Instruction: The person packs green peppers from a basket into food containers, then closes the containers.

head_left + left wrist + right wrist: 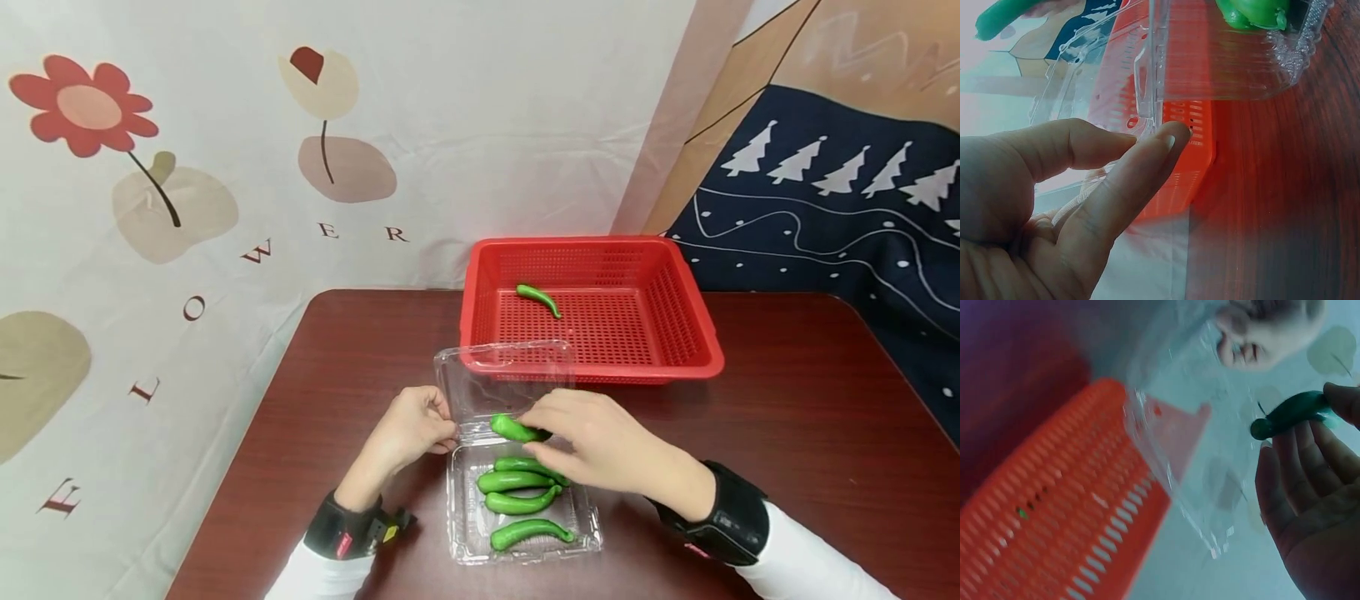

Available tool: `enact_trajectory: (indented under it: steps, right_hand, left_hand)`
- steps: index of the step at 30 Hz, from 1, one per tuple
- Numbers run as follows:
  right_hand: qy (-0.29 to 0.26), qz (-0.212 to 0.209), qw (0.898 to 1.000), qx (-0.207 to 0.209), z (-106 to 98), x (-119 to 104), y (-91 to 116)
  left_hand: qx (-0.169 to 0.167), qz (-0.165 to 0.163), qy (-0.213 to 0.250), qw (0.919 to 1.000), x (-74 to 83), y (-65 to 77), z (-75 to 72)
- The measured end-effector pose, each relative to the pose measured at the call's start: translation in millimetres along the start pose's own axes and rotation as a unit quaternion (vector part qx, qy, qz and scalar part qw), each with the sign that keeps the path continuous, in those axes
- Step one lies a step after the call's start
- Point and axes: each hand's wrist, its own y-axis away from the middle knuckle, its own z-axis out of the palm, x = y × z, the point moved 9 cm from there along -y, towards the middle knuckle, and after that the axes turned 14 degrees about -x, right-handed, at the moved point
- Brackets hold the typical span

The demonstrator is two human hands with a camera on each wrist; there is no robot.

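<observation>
A clear plastic clamshell box (461, 533) lies with its lid (480, 392) raised at the back, and several green peppers (523, 533) lie crosswise in its base. At the hinge's left end, my left hand (416, 425) pinches the box's edge between thumb and forefinger; the left wrist view shows those fingertips (1169, 140) at the plastic. My right hand (600, 437) holds another green pepper (510, 427) over the back of the base. In the right wrist view, this pepper (1297, 412) sits between thumb and fingers. The right hand partly covers the peppers' right ends in the head view.
Behind the box stands a red perforated basket (697, 350) with one green pepper (538, 297) inside; the raised lid overlaps its front rim in the head view. Both rest on a dark red-brown wooden table (810, 433). A printed cloth (525, 108) hangs behind the table.
</observation>
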Motion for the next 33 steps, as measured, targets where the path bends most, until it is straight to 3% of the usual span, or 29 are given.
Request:
enact_trajectory:
  steps: [6, 16, 22, 33]
  right_hand:
    - [0.033, -0.012, 0.998, -0.06, 33, -12, 3]
    - [0.053, -0.003, 0.989, -0.136, 67, -17, 6]
    - [0.067, 0.006, 0.983, -0.173, 77, -17, 7]
    - [0.061, 0.021, 0.978, -0.199, 85, -14, 9]
  left_hand:
    - [0.001, -0.002, 0.003, 1.0, 1.6, 1.7, -0.1]
    - [0.0, 0.002, 0.003, 1.0, 0.6, 1.5, 0.0]
    - [0.0, 0.001, 0.005, 1.0, 0.0, 1.6, 0.0]
    - [0.0, 0.0, 0.008, 1.0, -0.3, 1.7, 0.4]
